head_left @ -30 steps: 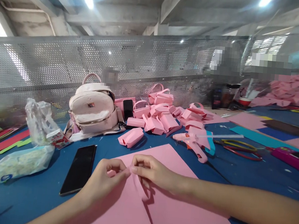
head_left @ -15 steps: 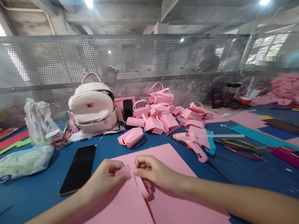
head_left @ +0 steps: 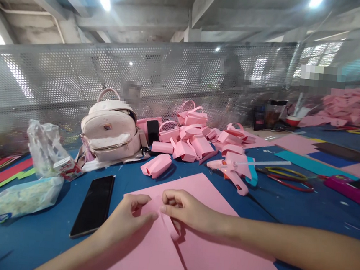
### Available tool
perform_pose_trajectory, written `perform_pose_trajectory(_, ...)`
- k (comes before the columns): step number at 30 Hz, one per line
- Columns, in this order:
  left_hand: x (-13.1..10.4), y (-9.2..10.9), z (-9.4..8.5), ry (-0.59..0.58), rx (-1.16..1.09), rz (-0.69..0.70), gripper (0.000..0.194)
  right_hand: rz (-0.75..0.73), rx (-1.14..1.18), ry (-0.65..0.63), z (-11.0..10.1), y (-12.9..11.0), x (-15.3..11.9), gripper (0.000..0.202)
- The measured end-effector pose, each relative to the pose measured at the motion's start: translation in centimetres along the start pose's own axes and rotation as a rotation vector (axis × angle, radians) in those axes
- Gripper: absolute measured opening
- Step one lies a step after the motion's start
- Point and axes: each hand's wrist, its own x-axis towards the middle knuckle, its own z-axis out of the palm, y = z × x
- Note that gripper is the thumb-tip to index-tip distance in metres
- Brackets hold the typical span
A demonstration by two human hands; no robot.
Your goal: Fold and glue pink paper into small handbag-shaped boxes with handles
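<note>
Two large pink sheets (head_left: 207, 255) lie overlapping on the blue table. Above them my left hand (head_left: 133, 213) pinches one end of a small pink paper strip (head_left: 169, 226). My right hand (head_left: 181, 210) is closed on the same strip close by, and the strip's free part curls down below its fingers. The two hands almost meet, fingertips side by side. A black phone (head_left: 93, 205) lies left of my left hand. Beyond the sheets rest a folded pink paper piece (head_left: 156, 165) and a pink glue gun (head_left: 231, 173).
A white backpack (head_left: 109, 131), a pile of pink paper baskets (head_left: 192, 140) and a perforated metal screen (head_left: 172, 75) stand behind. Scissors (head_left: 289, 178) and a magenta tool (head_left: 348, 189) lie right. A plastic bag (head_left: 44, 148) and a tissue pack (head_left: 24, 199) are left.
The view has shifted slightly. My hands stay nearly in place, and the strip's upper end between them has tilted a little.
</note>
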Motion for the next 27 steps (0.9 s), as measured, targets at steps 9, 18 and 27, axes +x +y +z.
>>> perform_pose_trajectory(9,-0.6,0.9,0.0,-0.055,-0.101,0.037,0.025,-0.157,-0.228,-0.002,0.5,-1.3,0.3,0.038)
perform_pose_trajectory(18,-1.3,1.7,-0.1,0.005,-0.105,0.012,0.026,-0.159,-0.085,-0.009,1.5,-1.5,0.0,0.034)
perform_pose_trajectory(27,-1.7,1.5,-0.3,0.061,-0.071,0.044,0.027,-0.134,0.004,0.073,2.0,-1.2,0.0,0.041)
